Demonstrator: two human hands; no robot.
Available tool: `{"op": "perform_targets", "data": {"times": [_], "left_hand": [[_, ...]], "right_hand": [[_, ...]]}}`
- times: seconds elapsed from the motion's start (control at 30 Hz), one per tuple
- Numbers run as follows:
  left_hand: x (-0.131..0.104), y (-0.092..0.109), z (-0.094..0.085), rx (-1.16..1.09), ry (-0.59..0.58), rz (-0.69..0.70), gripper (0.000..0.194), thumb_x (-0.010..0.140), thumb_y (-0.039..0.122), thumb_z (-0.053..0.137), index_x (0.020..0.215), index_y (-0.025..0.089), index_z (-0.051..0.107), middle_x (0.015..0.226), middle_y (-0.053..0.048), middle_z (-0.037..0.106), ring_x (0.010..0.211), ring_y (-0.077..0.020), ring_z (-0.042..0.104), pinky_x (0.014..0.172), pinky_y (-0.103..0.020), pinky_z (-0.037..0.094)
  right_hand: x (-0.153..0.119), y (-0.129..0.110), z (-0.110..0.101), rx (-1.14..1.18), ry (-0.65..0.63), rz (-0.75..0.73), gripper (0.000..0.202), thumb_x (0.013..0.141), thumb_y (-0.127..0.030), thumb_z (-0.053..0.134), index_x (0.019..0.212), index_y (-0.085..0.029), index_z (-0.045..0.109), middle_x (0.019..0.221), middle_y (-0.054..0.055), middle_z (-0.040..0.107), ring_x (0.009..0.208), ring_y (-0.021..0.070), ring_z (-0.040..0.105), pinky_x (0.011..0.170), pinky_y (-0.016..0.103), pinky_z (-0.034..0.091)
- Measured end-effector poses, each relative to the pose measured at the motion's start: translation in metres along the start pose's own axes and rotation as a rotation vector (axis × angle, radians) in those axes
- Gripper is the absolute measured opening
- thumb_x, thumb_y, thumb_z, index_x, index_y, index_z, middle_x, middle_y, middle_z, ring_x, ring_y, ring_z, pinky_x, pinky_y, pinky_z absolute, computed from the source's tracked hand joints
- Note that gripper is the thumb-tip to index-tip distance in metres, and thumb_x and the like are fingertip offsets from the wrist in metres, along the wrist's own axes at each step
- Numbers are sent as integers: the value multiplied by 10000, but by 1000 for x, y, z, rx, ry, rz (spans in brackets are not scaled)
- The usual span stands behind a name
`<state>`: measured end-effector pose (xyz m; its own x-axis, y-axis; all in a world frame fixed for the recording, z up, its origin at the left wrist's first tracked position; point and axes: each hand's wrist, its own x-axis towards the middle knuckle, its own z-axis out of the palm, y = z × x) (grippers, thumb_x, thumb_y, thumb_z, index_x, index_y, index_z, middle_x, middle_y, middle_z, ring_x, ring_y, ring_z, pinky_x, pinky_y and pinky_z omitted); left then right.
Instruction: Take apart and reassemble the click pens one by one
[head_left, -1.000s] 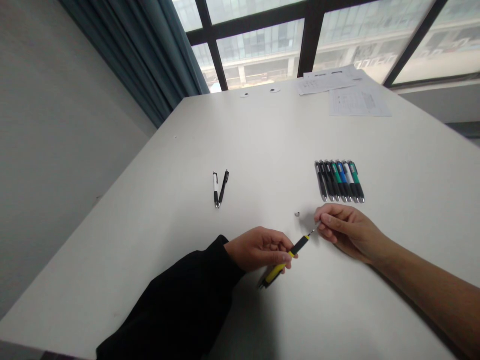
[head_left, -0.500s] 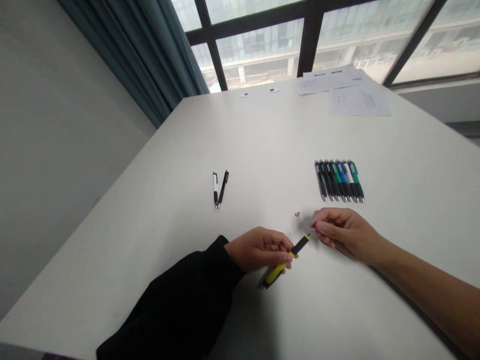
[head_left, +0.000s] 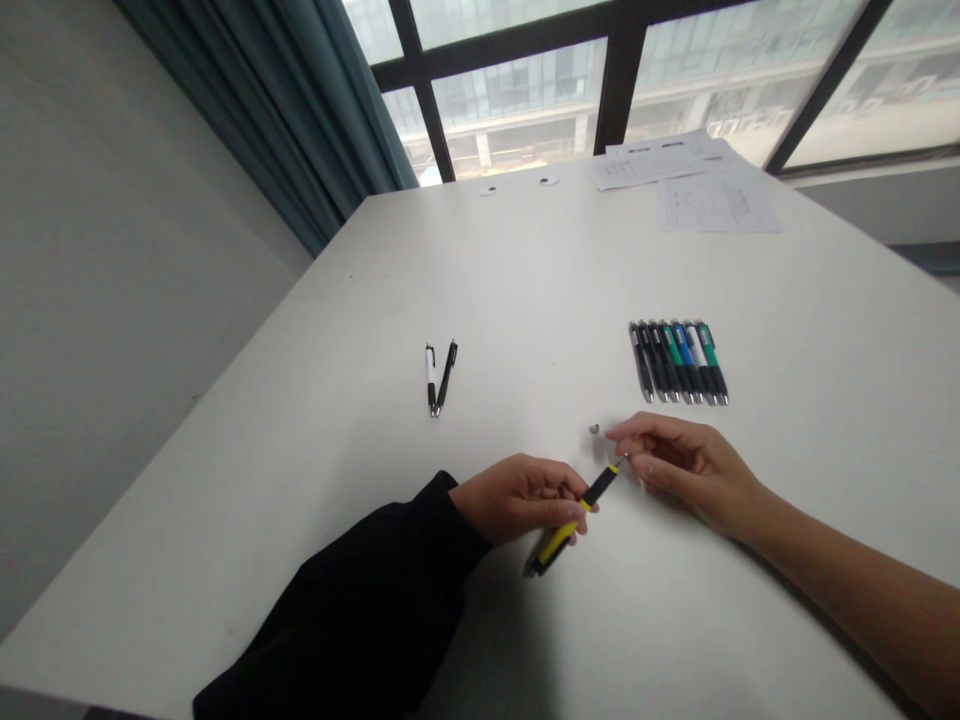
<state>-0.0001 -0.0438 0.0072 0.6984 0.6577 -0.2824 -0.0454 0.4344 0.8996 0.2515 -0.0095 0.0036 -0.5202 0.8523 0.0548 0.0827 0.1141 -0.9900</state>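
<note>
My left hand (head_left: 529, 497) is closed round the middle of a yellow and black pen (head_left: 561, 536). The pen slants up to the right, and a thin metallic bit sticks out of its black grip end. Close to that end is my right hand (head_left: 682, 468), its index finger and thumb apart around the thin tip. Whether a fingertip touches the tip I cannot tell. A small silver piece, like a pen's nose cone (head_left: 594, 429), lies on the white table (head_left: 495, 290) just left of my right fingertips.
Several pens (head_left: 679, 362) in black, green, blue and white lie side by side at the right. A white pen (head_left: 430, 378) and a black pen (head_left: 447, 377) form a V left of centre. Papers (head_left: 716, 200) lie at the far edge by the window.
My right fingers have spread from a pinch at the pen's tip, with the index finger moving up and left. The left hand holds the pen nearly as before.
</note>
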Motion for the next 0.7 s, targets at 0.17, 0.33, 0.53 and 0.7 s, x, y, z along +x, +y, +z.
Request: {"op": "perform_targets", "data": {"times": [0.17, 0.33, 0.53, 0.7], "left_hand": [[0, 0, 0, -25, -17, 10, 370, 824, 416, 767, 977, 90, 682, 813, -85, 694, 687, -145, 664, 653, -272, 550], [1, 2, 0, -25, -11, 25, 354, 824, 408, 770, 959, 93, 677, 809, -83, 691, 685, -142, 660, 646, -266, 545], [1, -2, -1, -35, 7, 16, 361, 822, 414, 770, 966, 95, 679, 820, -87, 691, 690, -147, 663, 662, -278, 548], [0, -1, -1, -24, 8, 0, 379, 818, 435, 768, 959, 94, 679, 821, -86, 689, 695, -148, 662, 656, -276, 547]], "right_hand": [[6, 4, 5, -552, 140, -252, 312, 970, -252, 549, 1273, -199, 604, 1157, 132, 630, 897, 216, 620, 782, 359, 515], [11, 5, 9, -653, 50, -267, 208, 965, -207, 530, 1096, -209, 692, 1057, 108, 709, 988, 247, 649, 889, 392, 508], [5, 6, -8, -126, 94, 8, 146, 935, -343, 644, 976, -212, 694, 819, 41, 662, 693, 165, 564, 620, 296, 444], [5, 12, -14, 215, 93, 123, 160, 868, -363, 748, 956, -233, 716, 711, -14, 576, 593, 110, 438, 539, 249, 338]]}}
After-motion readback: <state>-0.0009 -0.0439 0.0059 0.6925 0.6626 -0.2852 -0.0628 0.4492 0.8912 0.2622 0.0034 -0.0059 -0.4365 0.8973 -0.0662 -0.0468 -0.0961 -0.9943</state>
